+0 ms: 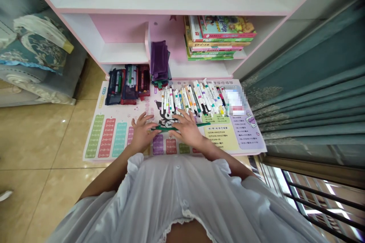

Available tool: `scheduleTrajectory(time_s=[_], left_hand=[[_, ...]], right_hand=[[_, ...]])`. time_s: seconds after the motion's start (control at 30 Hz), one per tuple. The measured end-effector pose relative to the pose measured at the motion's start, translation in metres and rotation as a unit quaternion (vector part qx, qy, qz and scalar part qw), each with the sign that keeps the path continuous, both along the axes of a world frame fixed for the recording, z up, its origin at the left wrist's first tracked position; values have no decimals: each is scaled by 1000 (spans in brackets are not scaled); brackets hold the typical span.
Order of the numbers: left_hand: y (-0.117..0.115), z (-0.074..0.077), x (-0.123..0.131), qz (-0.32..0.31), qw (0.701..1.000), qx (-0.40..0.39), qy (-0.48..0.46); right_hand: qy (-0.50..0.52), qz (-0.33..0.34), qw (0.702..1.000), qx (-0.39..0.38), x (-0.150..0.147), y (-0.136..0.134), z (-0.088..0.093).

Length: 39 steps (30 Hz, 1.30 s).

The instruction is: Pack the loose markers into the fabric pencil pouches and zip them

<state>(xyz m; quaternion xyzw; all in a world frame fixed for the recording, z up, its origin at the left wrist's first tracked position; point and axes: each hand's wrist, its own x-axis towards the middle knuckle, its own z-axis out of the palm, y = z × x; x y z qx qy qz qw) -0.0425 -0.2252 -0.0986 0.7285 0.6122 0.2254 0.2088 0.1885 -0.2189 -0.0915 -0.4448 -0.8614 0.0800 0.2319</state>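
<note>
A thin dark green pouch (pixel 165 129), seen nearly edge-on, lies low over the printed desk mat. My left hand (pixel 142 131) has its left end between thumb and index finger, with the other fingers spread. Around its middle, my right hand (pixel 186 127) has the thumb on the near side and the fingers reaching over the far side; the pouch's right end sticks out past that hand. Just beyond my fingers, many white-barrelled markers (pixel 194 97) with coloured bands lie side by side in a loose row.
Filled marker pouches (pixel 131 83) lie at the back left. Beside them is a stack of purple and green mesh pouches (pixel 159 62). A blurred-out card or case (pixel 235 100) lies right of the markers. Books (pixel 219 41) are piled on the pink-and-white shelf (pixel 171 2). A curtain (pixel 308 102) hangs at right.
</note>
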Motion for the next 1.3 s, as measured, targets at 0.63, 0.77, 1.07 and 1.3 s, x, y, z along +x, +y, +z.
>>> scheduleTrajectory(time_s=[0.63, 0.77, 1.07, 1.3], left_hand=[[-2, 10, 5, -18, 999, -32, 2], [-2, 9, 2, -21, 999, -32, -2], [-1, 9, -1, -34, 999, -28, -4], [-1, 10, 0, -34, 999, -27, -11]], right_hand=[[81, 12, 982, -168, -52, 19, 7], [90, -11, 978, -187, -50, 18, 13], [104, 0, 967, -234, -38, 20, 15], [109, 3, 964, -241, -33, 20, 17]])
